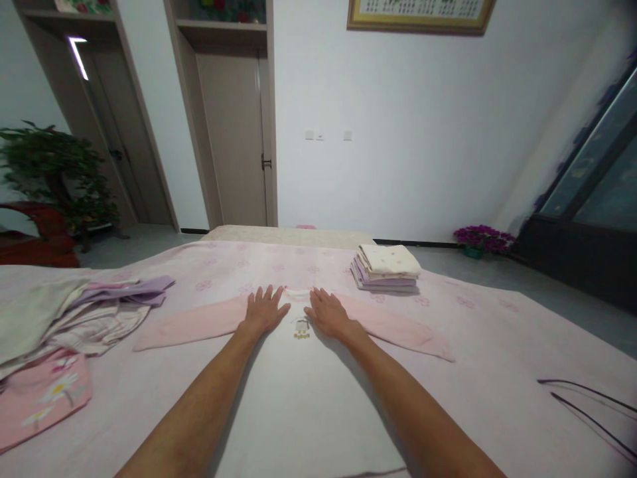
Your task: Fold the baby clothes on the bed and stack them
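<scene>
Your left hand [261,313] and your right hand [326,315] lie palm down on the upper part of the white shirt [308,392], one at each side of the neckline. Your fingers are straight and moderately spread, resting flat over the fabric. The shirt is laid out in front of you on the pink flowered surface [478,405], with its pink sleeves [194,324] stretched outward to both sides. A small print [301,328] is on the chest, between your hands. Beyond your right hand stands a folded stack [388,269]. At your left is a loose pile of clothes [99,325]; it is cut by the picture edge, so I cannot surely count its pieces.
</scene>
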A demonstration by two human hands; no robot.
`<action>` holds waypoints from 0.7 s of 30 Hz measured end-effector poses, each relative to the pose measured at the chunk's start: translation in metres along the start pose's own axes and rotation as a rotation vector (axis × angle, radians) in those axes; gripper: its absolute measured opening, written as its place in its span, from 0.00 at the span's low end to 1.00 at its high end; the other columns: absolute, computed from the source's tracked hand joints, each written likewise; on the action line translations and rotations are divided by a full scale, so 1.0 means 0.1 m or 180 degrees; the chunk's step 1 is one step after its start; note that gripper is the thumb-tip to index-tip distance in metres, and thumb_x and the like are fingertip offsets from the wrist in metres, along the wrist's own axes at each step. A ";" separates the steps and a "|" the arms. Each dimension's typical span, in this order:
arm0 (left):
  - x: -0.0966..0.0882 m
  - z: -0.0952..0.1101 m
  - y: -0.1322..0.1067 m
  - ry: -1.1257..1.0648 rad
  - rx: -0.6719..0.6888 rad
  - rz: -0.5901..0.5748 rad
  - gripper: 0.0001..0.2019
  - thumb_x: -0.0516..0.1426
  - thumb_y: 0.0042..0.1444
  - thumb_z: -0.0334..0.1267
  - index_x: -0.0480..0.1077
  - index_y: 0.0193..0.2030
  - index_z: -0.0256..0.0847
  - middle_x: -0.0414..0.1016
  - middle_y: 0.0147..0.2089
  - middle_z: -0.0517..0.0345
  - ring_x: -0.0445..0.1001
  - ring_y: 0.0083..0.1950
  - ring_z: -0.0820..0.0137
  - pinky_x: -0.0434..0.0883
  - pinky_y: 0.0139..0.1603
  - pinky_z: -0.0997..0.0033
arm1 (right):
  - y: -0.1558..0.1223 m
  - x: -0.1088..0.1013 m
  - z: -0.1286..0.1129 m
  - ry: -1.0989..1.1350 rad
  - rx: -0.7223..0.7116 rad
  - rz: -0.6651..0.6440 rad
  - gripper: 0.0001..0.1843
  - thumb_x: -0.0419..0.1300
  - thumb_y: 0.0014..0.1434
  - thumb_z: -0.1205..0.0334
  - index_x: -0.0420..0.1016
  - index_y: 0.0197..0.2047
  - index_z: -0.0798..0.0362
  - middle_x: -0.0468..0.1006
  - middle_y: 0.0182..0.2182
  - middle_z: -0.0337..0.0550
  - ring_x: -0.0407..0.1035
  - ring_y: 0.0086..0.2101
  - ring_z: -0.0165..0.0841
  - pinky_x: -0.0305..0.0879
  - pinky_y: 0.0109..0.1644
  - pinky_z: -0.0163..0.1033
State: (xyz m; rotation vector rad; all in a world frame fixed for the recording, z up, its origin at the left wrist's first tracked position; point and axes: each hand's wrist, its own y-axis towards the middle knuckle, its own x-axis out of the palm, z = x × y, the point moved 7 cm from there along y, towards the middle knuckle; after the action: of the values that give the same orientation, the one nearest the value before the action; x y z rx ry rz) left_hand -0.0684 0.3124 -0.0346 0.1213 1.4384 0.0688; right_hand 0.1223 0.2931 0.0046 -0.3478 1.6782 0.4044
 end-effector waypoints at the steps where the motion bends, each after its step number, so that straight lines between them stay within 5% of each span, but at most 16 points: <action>1: -0.01 0.00 0.00 -0.0010 -0.0021 0.0000 0.35 0.42 0.64 0.61 0.50 0.74 0.49 0.48 0.75 0.44 0.47 0.74 0.42 0.46 0.67 0.35 | 0.05 0.08 0.04 0.0016 0.0038 -0.0036 0.35 0.41 0.70 0.47 0.49 0.72 0.59 0.46 0.72 0.54 0.41 0.70 0.43 0.39 0.70 0.52; 6: 0.02 -0.07 0.03 -0.0046 -0.0332 -0.0049 0.39 0.40 0.61 0.66 0.49 0.74 0.49 0.45 0.76 0.43 0.43 0.74 0.39 0.42 0.66 0.29 | 0.17 0.28 0.23 0.0011 0.0297 -0.0004 0.37 0.38 0.70 0.44 0.43 0.74 0.56 0.39 0.73 0.51 0.34 0.71 0.40 0.33 0.71 0.53; 12: 0.11 -0.16 0.10 -0.0039 -0.0649 -0.0154 0.42 0.38 0.59 0.69 0.47 0.74 0.49 0.41 0.76 0.38 0.38 0.74 0.36 0.37 0.64 0.24 | 0.16 0.29 0.27 0.0087 0.0409 0.0015 0.38 0.36 0.69 0.40 0.41 0.75 0.52 0.40 0.73 0.49 0.32 0.71 0.40 0.30 0.71 0.53; 17: 0.08 -0.28 0.12 -0.0099 -0.0273 -0.0461 0.41 0.41 0.60 0.67 0.44 0.75 0.50 0.44 0.75 0.36 0.43 0.74 0.38 0.46 0.64 0.27 | 0.11 0.26 0.25 0.0028 0.0447 0.0138 0.37 0.37 0.70 0.42 0.40 0.75 0.52 0.41 0.73 0.52 0.35 0.71 0.40 0.32 0.70 0.53; 21: -0.07 -0.66 -0.11 -0.0057 0.0021 -0.0280 0.35 0.36 0.67 0.59 0.41 0.75 0.46 0.49 0.74 0.37 0.51 0.73 0.47 0.54 0.64 0.36 | 0.09 0.21 0.24 -0.0096 0.0490 0.0445 0.36 0.39 0.70 0.44 0.41 0.75 0.52 0.42 0.73 0.52 0.37 0.70 0.41 0.33 0.70 0.53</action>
State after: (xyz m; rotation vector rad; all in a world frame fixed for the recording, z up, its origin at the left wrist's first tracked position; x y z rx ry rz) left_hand -0.1355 0.3033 -0.0373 0.0637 1.4243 -0.0093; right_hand 0.1370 0.3118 -0.0183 -0.1106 1.6978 0.3789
